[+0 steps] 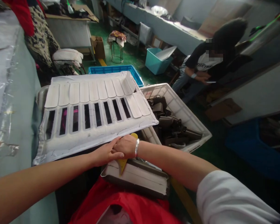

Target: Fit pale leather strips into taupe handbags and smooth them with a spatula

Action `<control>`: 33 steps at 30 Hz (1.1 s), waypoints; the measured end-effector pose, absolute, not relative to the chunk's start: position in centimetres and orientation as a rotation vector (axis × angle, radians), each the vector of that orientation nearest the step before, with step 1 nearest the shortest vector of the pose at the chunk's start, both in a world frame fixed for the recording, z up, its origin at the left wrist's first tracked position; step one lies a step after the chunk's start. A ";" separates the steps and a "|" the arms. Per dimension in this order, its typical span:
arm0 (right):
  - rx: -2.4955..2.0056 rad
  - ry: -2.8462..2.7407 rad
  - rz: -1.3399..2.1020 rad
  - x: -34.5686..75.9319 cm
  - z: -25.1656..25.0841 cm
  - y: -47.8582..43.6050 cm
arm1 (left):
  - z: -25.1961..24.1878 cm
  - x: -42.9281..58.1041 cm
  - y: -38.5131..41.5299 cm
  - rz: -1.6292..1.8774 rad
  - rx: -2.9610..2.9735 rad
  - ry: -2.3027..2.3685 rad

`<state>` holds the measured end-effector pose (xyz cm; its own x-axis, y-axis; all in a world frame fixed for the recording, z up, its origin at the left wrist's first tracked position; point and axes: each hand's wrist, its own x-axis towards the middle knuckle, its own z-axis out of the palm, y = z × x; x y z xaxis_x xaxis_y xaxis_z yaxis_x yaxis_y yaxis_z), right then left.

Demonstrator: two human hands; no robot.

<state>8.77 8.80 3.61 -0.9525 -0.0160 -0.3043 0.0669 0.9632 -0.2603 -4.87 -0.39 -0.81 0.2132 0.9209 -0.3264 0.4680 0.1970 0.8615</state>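
My right hand (127, 146), with a silvery band at its wrist, is closed around a yellow tool (123, 167). The tool's pointed end shows below the fingers and a rounded yellow bit above them; its kind is unclear. My left hand (105, 153) meets it from the left, its fingers bent against the right hand and its thumb stretched across; what it grips is hidden. Just under both hands lies a dark olive, box-like piece (140, 180) with a white face. Beyond them is a white-covered board (100, 130) bearing white rounded strips (84, 92) and several dark strips (87, 116).
Right of the board, a white plastic crate (189, 109) holds dark olive pieces (172, 124). Behind it stand a blue crate (116, 69) and a turquoise tub (157, 62). A co-worker (205, 62) sits at the right. A pale covered table (25, 102) runs along my left. Red cloth (121, 202) covers my lap.
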 end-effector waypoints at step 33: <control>1.348 2.544 -0.977 22.0 9.2 -0.1 | 1.2 -9.7 -8.1 1.089 0.629 1.347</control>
<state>21.96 -0.08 9.19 -0.6025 0.7078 -0.3688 0.7727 0.4017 -0.4915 -9.74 -8.07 1.22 -0.1207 0.8858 -0.4481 -0.2526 0.4091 0.8768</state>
